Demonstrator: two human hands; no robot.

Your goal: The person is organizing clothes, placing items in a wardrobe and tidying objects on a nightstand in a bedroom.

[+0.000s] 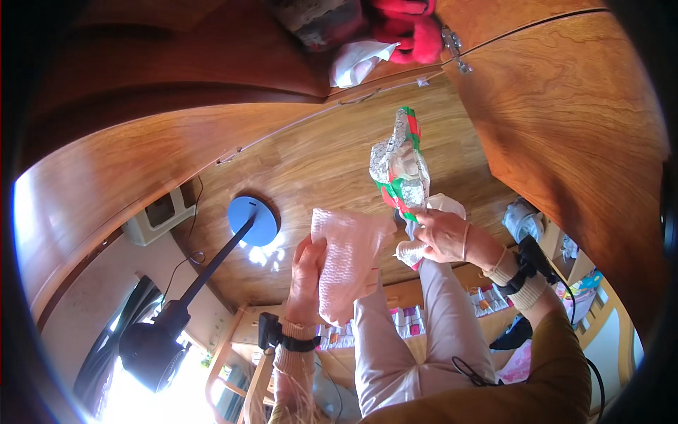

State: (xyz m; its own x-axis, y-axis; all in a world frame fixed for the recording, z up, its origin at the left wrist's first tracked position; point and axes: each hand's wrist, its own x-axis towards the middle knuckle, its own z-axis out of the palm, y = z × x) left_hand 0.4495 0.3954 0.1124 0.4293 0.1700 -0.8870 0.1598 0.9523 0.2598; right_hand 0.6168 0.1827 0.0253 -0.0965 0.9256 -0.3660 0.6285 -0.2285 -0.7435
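Note:
My left hand [306,269] grips a pale pink, textured fabric piece [347,265], which hangs folded in front of my legs. In my right hand [447,237] is the lower end of a patterned bag [400,175] with green and red stripes; it looks crumpled and stands up beyond my fingers. A whitish cloth [410,252] hangs below the same hand, and another pale piece [447,204] shows behind my knuckles. My fingers hide how these pieces join. The pink fabric and the bag are apart.
Wooden cabinet doors stand at left [132,138] and right [561,106]. On the shelf ahead lie a white plastic bag [357,63] and red fluffy material [416,32]. A blue-based standing fan [254,220] is on the wood floor at left, near a white stool [161,214].

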